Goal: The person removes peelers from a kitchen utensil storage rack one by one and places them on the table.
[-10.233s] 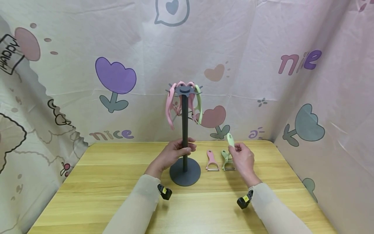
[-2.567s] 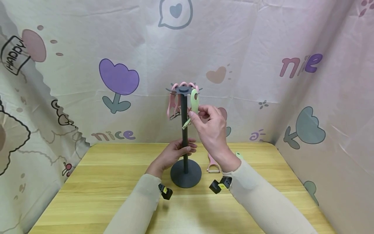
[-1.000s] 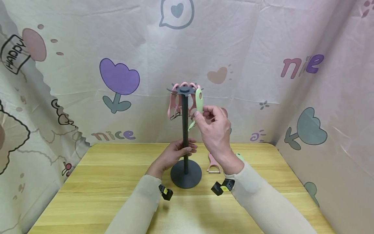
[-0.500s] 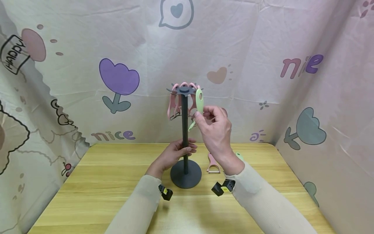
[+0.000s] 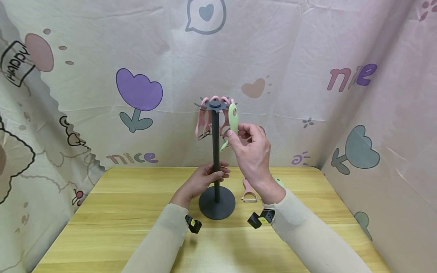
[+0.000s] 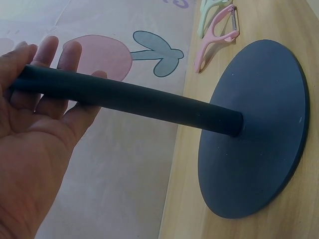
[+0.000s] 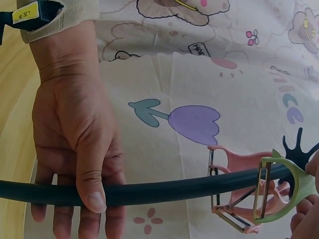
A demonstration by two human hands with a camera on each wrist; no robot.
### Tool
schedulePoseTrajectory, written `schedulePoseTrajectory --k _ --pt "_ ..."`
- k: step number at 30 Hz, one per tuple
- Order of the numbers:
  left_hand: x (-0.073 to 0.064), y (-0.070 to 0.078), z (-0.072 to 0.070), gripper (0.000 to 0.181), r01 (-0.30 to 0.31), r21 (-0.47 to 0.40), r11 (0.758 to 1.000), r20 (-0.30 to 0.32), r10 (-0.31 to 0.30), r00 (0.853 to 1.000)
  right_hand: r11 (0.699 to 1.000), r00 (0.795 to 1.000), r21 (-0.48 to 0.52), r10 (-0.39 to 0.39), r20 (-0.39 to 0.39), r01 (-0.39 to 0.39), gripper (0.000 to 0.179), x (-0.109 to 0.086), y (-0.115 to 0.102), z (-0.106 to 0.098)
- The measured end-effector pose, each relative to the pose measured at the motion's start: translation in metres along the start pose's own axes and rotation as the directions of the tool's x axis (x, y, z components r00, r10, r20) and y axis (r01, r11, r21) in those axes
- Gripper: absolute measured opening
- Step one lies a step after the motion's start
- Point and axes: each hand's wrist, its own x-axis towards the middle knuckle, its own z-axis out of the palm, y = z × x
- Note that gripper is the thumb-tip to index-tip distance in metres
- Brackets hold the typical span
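Green, curved, metal-bladed peeler (image 5: 233, 119) is pinched in the right fingers (image 5: 235, 140).

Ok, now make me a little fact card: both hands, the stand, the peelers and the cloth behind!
Left hand: holds the dark stand by its pole
Right hand: pinches a green Y-peeler near the stand's top
Is that one hooked: can't tell
Hanging on the stand: pink Y-peelers
On the table: a single pink Y-peeler and at least one loose green Y-peeler, partly hidden
Cloth: flowers, hearts and "nice" printed on it
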Motion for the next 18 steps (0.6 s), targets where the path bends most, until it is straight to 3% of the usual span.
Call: schedulePoseTrajectory --k 18 --pt "-0.0003 0.0009 0.0006 0.039 -0.001 0.000 1.000 -0.007 0.001 1.000 1.000 1.000 -0.001 -0.005 -0.015 0.005 0.027 -0.0013 -0.0009 -0.0001"
